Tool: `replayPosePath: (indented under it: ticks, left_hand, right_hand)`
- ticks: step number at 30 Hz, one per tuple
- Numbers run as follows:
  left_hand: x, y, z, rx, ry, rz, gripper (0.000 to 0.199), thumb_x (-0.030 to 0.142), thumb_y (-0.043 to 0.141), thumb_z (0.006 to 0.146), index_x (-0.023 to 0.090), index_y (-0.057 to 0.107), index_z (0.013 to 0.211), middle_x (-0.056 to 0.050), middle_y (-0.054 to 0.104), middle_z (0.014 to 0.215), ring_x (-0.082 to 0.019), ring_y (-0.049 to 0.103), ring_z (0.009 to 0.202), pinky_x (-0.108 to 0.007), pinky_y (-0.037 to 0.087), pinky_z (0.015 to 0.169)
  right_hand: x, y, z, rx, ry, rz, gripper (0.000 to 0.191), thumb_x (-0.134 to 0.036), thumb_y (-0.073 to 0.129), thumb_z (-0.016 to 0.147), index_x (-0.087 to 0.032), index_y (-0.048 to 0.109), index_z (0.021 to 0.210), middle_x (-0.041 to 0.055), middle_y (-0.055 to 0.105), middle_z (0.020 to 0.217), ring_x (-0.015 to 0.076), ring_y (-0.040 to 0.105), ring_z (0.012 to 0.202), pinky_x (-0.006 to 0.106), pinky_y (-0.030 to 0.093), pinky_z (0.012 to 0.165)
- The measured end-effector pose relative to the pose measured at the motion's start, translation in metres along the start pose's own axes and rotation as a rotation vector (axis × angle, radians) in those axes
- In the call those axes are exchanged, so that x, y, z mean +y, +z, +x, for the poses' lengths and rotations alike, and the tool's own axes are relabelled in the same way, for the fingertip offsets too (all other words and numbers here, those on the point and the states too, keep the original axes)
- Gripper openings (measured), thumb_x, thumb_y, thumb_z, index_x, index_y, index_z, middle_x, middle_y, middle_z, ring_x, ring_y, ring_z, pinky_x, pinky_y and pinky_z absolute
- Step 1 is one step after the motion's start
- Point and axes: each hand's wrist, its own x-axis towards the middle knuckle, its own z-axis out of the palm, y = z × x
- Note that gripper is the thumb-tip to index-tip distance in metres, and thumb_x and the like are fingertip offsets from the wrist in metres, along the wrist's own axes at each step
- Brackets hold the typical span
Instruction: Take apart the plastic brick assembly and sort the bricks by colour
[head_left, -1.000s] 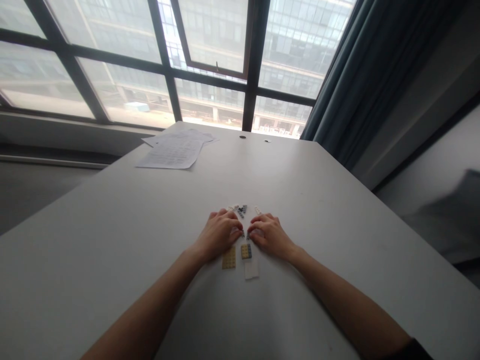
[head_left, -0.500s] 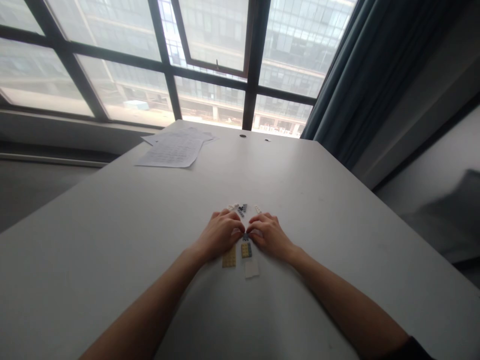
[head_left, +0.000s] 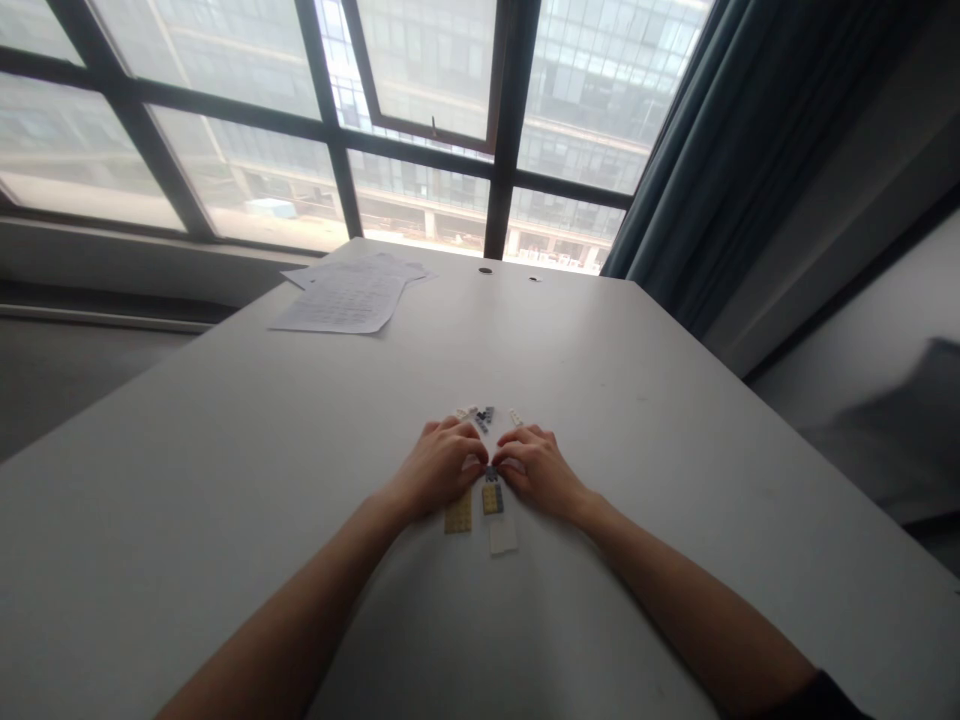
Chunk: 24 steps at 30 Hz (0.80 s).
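My left hand (head_left: 448, 458) and my right hand (head_left: 534, 462) meet fingertip to fingertip low over the table. Both are closed in a pinch on a small dark grey toy brick (head_left: 491, 474), which is partly covered by the fingers. Just below it lies a tan and grey studded brick piece (head_left: 492, 499). A flat tan plate (head_left: 458, 513) sticks out from under the edge of my left hand. Nearer to me is a smooth white flat piece (head_left: 504, 537). Beyond the fingers lie several small grey bricks (head_left: 485, 417) and white bricks (head_left: 514, 417).
Printed paper sheets (head_left: 345, 298) lie at the far left of the white table (head_left: 600, 370). Two small round fittings, one of them a dark hole cover (head_left: 485, 270), are near the far edge. Windows and a dark blue curtain (head_left: 675, 170) stand behind.
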Motion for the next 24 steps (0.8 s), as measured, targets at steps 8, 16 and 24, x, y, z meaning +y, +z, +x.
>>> replayPosePath:
  ticks: [8, 16, 24]
  left_hand:
    - [-0.031, -0.009, -0.001, 0.253, -0.164, 0.01, 0.014, 0.024, 0.056, 0.079, 0.024, 0.07, 0.083, -0.003, 0.068, 0.095, -0.024, 0.055, 0.095, -0.04, 0.039, 0.088]
    - [-0.052, -0.006, -0.009, 0.424, -0.253, -0.018, 0.016, 0.025, 0.052, 0.079, 0.022, 0.068, 0.082, -0.003, 0.067, 0.093, -0.023, 0.056, 0.095, -0.04, 0.041, 0.09]
    - [-0.058, -0.002, -0.013, 0.465, -0.308, -0.036, 0.017, 0.028, 0.052, 0.08, 0.021, 0.067, 0.082, -0.004, 0.067, 0.09, -0.022, 0.056, 0.092, -0.038, 0.042, 0.089]
  right_hand:
    - [0.014, -0.008, 0.011, 0.066, 0.1, 0.02, 0.022, -0.013, 0.063, 0.082, -0.025, 0.068, 0.1, 0.0029, 0.064, 0.113, 0.0216, 0.05, 0.11, 0.04, 0.034, 0.094]
    - [0.017, -0.01, 0.06, -0.13, 0.027, -0.138, 0.037, -0.025, 0.065, 0.082, -0.03, 0.062, 0.119, 0.0059, 0.053, 0.13, 0.0257, 0.041, 0.121, 0.045, 0.032, 0.099]
    - [0.017, -0.004, 0.077, -0.234, -0.01, -0.172, 0.035, -0.019, 0.063, 0.082, -0.028, 0.063, 0.116, 0.0092, 0.052, 0.132, 0.0292, 0.039, 0.125, 0.05, 0.031, 0.099]
